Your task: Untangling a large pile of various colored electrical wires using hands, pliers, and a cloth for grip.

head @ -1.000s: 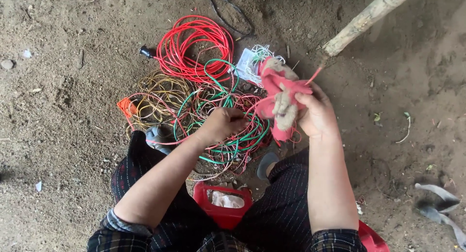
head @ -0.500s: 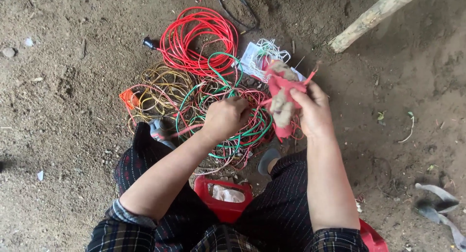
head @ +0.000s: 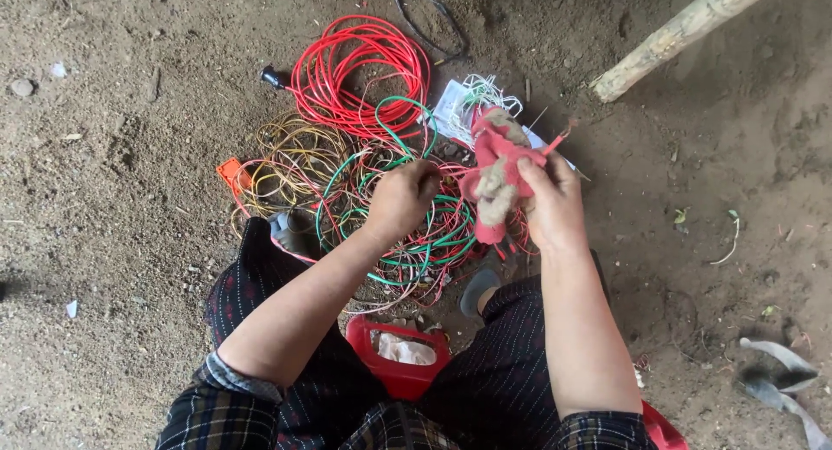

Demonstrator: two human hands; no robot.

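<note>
Left hand (head: 403,198), clenched on thin wires, has drawn nearer the red rag bundle (head: 496,174) grasped by the right hand (head: 550,203).

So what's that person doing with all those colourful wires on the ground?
A person sits on the dirt floor over a tangle of green, red and yellowish wires. Their left hand is closed in a fist right on the tangle, and their right hand holds up a worn red glove. A neat red wire coil lies just beyond, and a small red container sits between their knees.
</note>
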